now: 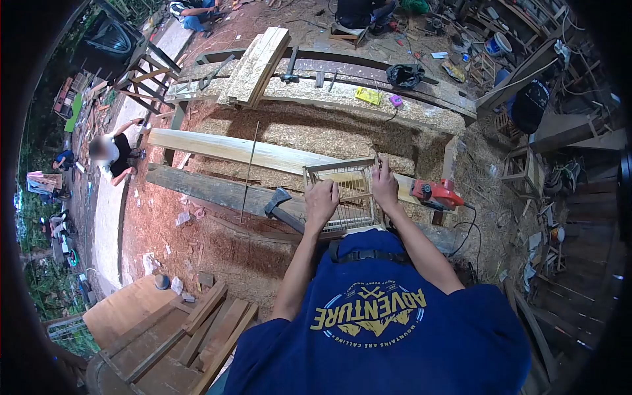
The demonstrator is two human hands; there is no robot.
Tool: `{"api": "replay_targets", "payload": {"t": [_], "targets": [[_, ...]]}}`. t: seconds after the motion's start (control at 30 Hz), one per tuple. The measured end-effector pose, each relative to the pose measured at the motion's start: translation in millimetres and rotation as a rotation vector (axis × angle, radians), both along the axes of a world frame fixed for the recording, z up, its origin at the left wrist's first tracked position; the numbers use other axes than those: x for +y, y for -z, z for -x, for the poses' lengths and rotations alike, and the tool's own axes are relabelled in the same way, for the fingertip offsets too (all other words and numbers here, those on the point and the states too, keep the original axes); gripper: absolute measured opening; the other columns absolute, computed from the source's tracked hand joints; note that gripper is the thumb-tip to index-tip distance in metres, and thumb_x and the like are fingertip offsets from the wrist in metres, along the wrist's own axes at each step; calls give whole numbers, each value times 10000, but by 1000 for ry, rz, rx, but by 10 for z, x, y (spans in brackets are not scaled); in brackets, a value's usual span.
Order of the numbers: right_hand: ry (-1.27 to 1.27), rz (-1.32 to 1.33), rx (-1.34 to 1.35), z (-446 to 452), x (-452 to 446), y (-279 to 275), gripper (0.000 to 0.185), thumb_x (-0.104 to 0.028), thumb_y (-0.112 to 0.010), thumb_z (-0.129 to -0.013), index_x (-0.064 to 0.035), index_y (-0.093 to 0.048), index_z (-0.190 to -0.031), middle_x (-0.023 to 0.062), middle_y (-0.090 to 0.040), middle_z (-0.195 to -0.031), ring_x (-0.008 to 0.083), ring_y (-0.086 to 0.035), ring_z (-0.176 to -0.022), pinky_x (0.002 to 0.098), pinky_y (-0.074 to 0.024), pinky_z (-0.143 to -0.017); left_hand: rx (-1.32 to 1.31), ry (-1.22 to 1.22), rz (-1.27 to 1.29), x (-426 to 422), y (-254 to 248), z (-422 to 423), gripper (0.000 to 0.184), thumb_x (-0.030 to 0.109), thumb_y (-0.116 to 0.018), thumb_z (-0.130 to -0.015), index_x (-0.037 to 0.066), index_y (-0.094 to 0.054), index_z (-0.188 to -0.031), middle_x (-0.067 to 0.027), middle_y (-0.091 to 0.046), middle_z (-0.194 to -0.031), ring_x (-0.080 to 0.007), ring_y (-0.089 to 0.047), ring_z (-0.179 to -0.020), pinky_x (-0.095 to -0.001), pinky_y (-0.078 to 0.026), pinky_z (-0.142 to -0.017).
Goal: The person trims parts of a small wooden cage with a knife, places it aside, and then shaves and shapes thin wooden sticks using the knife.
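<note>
A small wooden cage (352, 222) with thin bars between its frame strips stands in front of my body, at the near plank. My left hand (321, 203) is closed over its left side, thumb up. The fingers of my right hand (385, 183) are wrapped round the upper right corner of the same frame. Just left of the cage lies a hatchet (282, 205), its handle running towards my left forearm. To the right of my right hand sits a red power planer (438, 193) with a black cord.
A light plank (230, 146) and a dark weathered board (204, 187) run across the workbench. Farther back are stacked timbers (257, 69), a hammer (290, 69) and a black bag (405, 74). A person (115, 151) is at the left. Wooden pieces (204, 329) lie lower left.
</note>
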State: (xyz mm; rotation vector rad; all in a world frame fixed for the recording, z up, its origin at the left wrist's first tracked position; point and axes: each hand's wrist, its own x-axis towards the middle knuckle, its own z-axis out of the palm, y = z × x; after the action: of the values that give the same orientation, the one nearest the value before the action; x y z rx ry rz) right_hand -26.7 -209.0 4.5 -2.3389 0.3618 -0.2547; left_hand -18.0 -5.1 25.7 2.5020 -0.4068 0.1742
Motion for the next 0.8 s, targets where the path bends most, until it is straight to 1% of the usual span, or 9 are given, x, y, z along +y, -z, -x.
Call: {"api": "replay_targets", "payload": {"t": [0.07, 0.37, 0.47, 0.53, 0.57, 0.63, 0.73, 0.77, 0.8], "targets": [[-3, 7, 75, 1, -8, -51, 335, -268, -431, -986, -89, -399, -1267, 267, -632, -1015, 482, -611, -897, 572, -476, -721, 2, -7, 9, -13, -7, -2, 250, 211, -542, -911, 59, -582, -717, -156, -598, -680, -345, -592, -680, -450, -401, -698], [-27, 69, -7, 9, -9, -97, 242, -264, -446, -990, -97, -408, -1161, 247, -640, -912, 484, -620, -798, 581, -473, -659, 53, -41, 12, -43, -18, -8, 238, 195, -558, -903, 45, -584, -721, -164, -597, -683, -357, -589, -682, -456, -415, -659], [-25, 30, 44, 9, -14, -111, 288, -272, -461, -992, -105, -424, -1224, 291, -629, -920, 499, -600, -837, 574, -454, -686, 54, -45, 6, -41, -13, -14, 245, 198, -555, -908, 43, -585, -721, -167, -601, -686, -359, -593, -684, -458, -422, -667], [-18, 31, 21, -6, -17, -62, 253, -270, -462, -984, -107, -416, -1172, 265, -634, -889, 491, -609, -791, 581, -459, -662, 62, -44, 11, -34, -4, -8, 260, 202, -551, -917, 38, -584, -718, -177, -602, -688, -365, -594, -684, -466, -429, -682], [-14, 33, 10, -15, -22, -39, 237, -269, -463, -980, -109, -412, -1147, 251, -636, -873, 486, -613, -768, 584, -462, -650, 87, -24, 17, -13, -2, -6, 244, 201, -553, -919, 34, -595, -746, -180, -610, -714, -363, -597, -708, -465, -434, -700], [-17, 30, 26, -3, -33, -61, 252, -254, -477, -962, -108, -418, -1159, 255, -628, -888, 481, -612, -795, 578, -462, -672, 137, 15, 34, 45, -64, -8, 220, 198, -558, -925, 26, -616, -801, -185, -625, -766, -358, -601, -756, -463, -443, -736], [-26, -35, 23, 6, -82, -29, 280, -228, -498, -931, -103, -436, -1174, 256, -609, -959, 463, -605, -872, 559, -465, -721, -26, -15, 207, 143, -267, 152, 181, 183, -574, -923, 12, -632, -927, -179, -635, -858, -353, -592, -836, -445, -447, -794], [-29, -70, 19, 14, -97, 5, 291, -218, -506, -920, -100, -444, -1179, 255, -602, -990, 456, -602, -904, 551, -466, -740, 45, -31, 195, 221, -296, 231, 207, 156, -627, -891, 41, -651, -1062, -144, -646, -965, -336, -587, -951, -420, -443, -859], [-30, -79, 24, 30, -92, -57, 298, -210, -510, -913, -97, -450, -1183, 251, -592, -1021, 450, -595, -930, 541, -467, -757, 3, -11, 171, 281, -301, 282, 221, 160, -635, -885, 43, -649, -1073, -139, -643, -991, -333, -581, -980, -423, -437, -876]]}}
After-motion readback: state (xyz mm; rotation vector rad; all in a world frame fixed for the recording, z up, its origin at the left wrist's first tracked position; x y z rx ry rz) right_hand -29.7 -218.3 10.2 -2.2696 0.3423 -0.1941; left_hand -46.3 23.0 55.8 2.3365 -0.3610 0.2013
